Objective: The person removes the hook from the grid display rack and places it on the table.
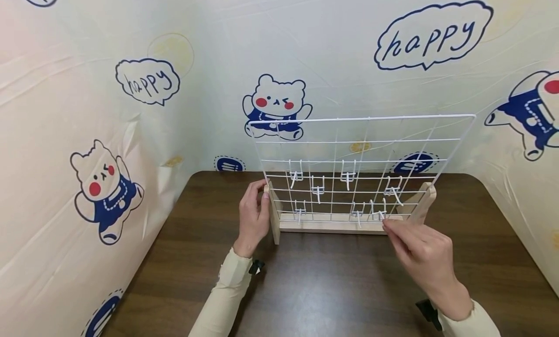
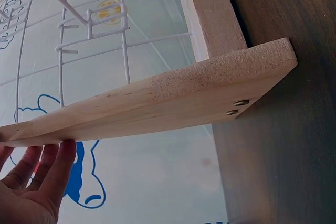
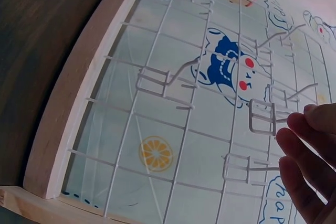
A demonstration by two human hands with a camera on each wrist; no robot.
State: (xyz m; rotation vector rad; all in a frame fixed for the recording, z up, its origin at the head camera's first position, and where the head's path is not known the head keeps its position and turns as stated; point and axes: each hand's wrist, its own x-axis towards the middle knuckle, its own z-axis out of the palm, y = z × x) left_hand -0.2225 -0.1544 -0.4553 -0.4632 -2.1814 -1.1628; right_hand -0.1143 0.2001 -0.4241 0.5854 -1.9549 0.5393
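Observation:
A white wire grid rack (image 1: pixel 334 142) leans upright in a wooden stand, with several white wire hooks (image 1: pixel 348 176) hung across its bars. My left hand (image 1: pixel 254 216) holds the stand's left wooden side piece (image 2: pixel 173 98) near its upper end; several fingertips touch its outer face. At the rack's lower right, my right hand (image 1: pixel 421 259) pinches a white wire hook (image 3: pixel 262 116) by its prong between thumb and fingertips. That hook's square back is close to the grid bars; whether it is seated on them I cannot tell. Another hook (image 3: pixel 239 169) hangs beside my right fingers.
The rack stands toward the back of a dark brown wooden table (image 1: pixel 323 283). A pale cloth backdrop (image 1: pixel 340 51) with cartoon bears and lettering rises behind and at both sides. The stand's right side piece (image 1: pixel 423 203) is just beyond my right hand.

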